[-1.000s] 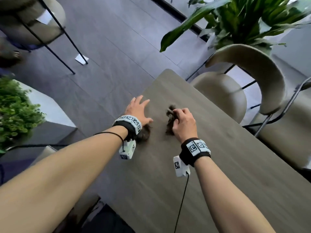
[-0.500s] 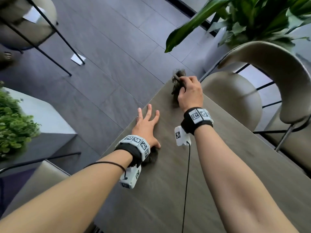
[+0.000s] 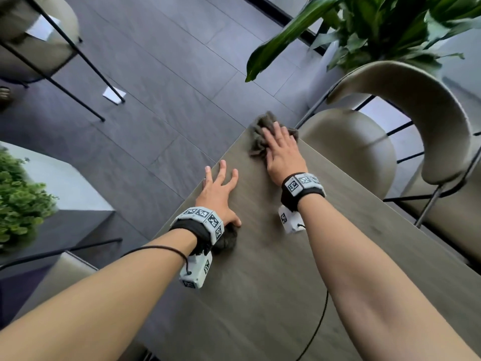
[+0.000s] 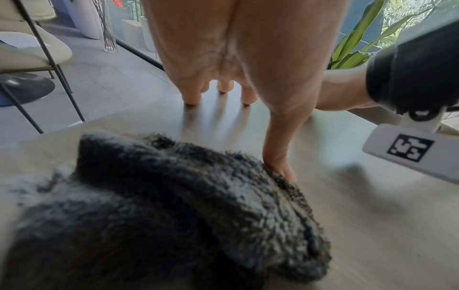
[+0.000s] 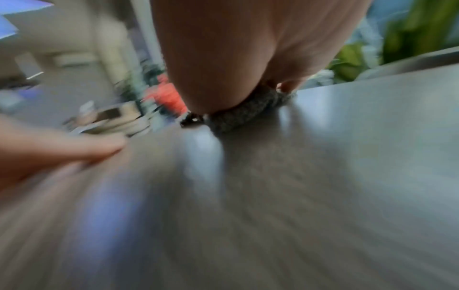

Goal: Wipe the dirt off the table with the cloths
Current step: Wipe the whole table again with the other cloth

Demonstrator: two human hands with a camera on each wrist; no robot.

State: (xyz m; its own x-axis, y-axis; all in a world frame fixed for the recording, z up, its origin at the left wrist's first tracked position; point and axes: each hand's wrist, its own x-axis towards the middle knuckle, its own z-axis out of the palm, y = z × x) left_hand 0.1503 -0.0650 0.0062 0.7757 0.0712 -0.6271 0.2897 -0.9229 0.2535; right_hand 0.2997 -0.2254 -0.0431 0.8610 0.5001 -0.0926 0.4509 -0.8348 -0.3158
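Observation:
A grey fluffy cloth [image 3: 257, 138] lies at the far corner of the wooden table [image 3: 273, 295]. My right hand [image 3: 279, 149] presses flat on it with straight fingers; in the blurred right wrist view the cloth [image 5: 248, 113] shows under the palm. My left hand [image 3: 218, 190] lies flat near the table's left edge, fingers spread on bare wood. A second dark fluffy cloth [image 3: 227, 239] sits under that wrist; the left wrist view shows this cloth [image 4: 186, 206] close up with the thumb [image 4: 278, 157] touching its edge.
A beige chair [image 3: 364, 152] stands just beyond the table's far right side, with a leafy plant [image 3: 377, 27] behind it. Grey tiled floor [image 3: 156, 87] lies past the left edge, with another chair [image 3: 39, 35] and a green shrub [image 3: 18, 199].
My right hand carried the cloth from mid-table to the far corner, then opened from a grip to a flat press. The left hand stayed over the second cloth.

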